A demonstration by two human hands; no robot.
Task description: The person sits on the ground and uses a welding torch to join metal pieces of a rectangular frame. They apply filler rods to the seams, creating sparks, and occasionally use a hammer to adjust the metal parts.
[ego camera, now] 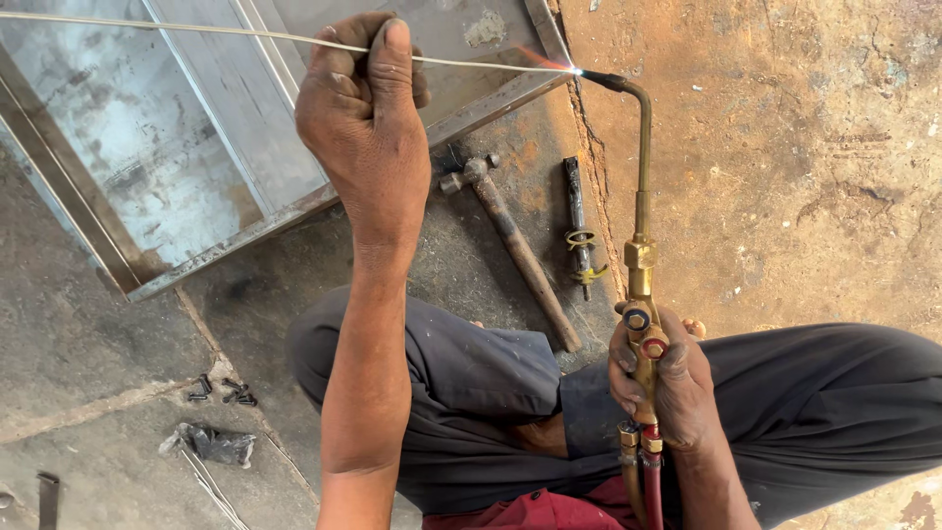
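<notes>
Brass torch point(643, 265), red hose point(653, 496), grey steel frame point(245, 231), silver rod point(196, 29).

A glossy brass torch point(643, 245) with red rubber hoses point(652, 496) at six o'clock, a thin bright metal rod point(196, 29) at eleven o'clock over a dull, smudged steel frame point(177, 147), and a rusty wooden-handled hammer point(515, 245) on rough, stained concrete floor point(785, 177).

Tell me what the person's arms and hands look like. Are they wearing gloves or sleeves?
No gloves and no sleeves. The left hand and right hand are bare, smudged with grime, and both forearms are uncovered as far as the picture shows. No watch, rings or bands show.
</notes>
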